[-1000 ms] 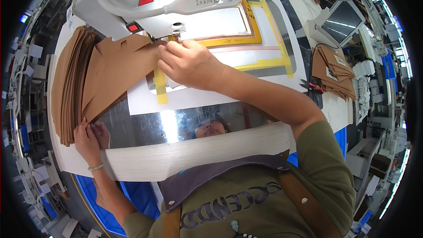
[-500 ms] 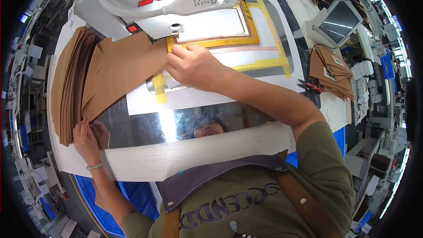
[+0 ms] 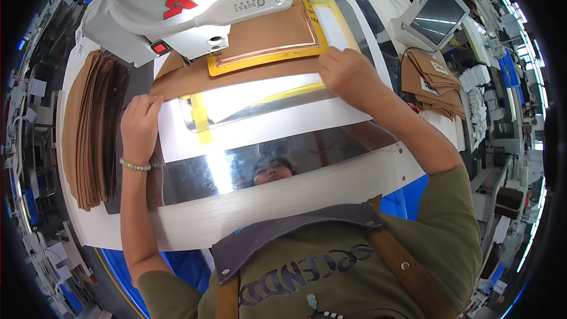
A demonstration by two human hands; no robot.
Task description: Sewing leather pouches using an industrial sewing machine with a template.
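Note:
A brown fabric panel [image 3: 236, 80] lies flat beneath the yellow frame [image 3: 277, 58] of a white sewing machine [image 3: 133, 15]; its front strip sticks out toward me. My left hand [image 3: 140, 124] has its fingers closed on the panel's left front corner. At the panel's right end, my right hand [image 3: 352, 78] pinches the edge, just beside the frame's front right corner. Brown cloth also shows inside the frame's window. Under the panel sits a clear plate edged with yellow tape [image 3: 202, 119], on white sheeting.
A thick stack of brown panels [image 3: 85, 136] stands left of my left hand. To the right are a screen [image 3: 440, 12] and a pile of brown pieces [image 3: 434, 85]. A shiny metal plate [image 3: 307, 156] runs along the front. The machine head overhangs the back left.
My right hand drew the panel rightward under the yellow frame, whose window showed white before. My left hand left the stack and moved up and right to the panel's corner.

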